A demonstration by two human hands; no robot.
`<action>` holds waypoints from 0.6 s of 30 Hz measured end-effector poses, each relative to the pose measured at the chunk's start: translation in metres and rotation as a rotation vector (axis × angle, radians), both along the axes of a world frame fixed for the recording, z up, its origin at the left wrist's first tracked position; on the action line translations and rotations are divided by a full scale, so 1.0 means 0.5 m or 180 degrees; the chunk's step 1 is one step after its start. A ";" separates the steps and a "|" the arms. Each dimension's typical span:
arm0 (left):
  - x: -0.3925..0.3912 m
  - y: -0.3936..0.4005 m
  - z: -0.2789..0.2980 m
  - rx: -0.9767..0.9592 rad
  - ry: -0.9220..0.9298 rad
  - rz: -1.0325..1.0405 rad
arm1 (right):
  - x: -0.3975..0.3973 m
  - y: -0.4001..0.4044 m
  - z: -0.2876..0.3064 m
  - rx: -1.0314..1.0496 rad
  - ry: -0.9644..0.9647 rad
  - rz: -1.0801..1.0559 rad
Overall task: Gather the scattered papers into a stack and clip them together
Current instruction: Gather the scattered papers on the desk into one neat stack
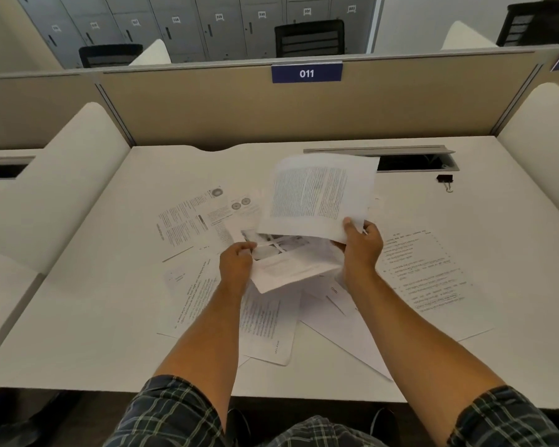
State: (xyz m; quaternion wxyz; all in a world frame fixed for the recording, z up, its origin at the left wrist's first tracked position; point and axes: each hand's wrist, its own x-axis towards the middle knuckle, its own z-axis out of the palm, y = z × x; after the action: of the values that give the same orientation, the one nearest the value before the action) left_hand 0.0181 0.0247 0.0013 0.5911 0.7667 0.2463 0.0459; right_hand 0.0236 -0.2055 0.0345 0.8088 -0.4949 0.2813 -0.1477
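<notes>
Several printed paper sheets lie scattered over the white desk (78, 317). My right hand (362, 246) grips a text sheet (317, 195) by its lower right corner and holds it tilted up above the pile. My left hand (236, 266) pinches the left edge of a sheet with a dark picture (288, 262), lifted just under the text sheet. Loose sheets lie at the left (188, 221), at the right (423, 272) and near the front edge (265, 327). A black binder clip (445, 180) sits on the desk at the back right, apart from both hands.
A beige partition with a blue sign reading 011 (306, 73) closes the back of the desk. An open cable slot (410, 161) lies behind the papers. White side panels (62, 175) stand left and right. Black chairs and grey lockers show beyond.
</notes>
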 end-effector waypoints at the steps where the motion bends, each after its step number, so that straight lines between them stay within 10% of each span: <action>1: 0.004 -0.004 0.002 -0.0073 0.0059 0.0003 | -0.001 0.003 -0.001 0.0187 0.0063 0.0080; 9: 0.035 -0.040 0.026 -0.1661 0.0259 0.0477 | -0.026 0.052 -0.005 0.0358 0.0937 0.1547; 18: 0.041 -0.034 0.047 -0.1118 -0.0067 0.0256 | -0.034 0.021 0.051 -0.1125 0.1572 0.4330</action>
State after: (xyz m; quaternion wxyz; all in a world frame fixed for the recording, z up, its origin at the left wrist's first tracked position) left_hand 0.0387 0.0078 0.0248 0.7162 0.6407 0.2748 0.0338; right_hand 0.0065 -0.1953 0.0598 0.5431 -0.7013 0.0584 0.4581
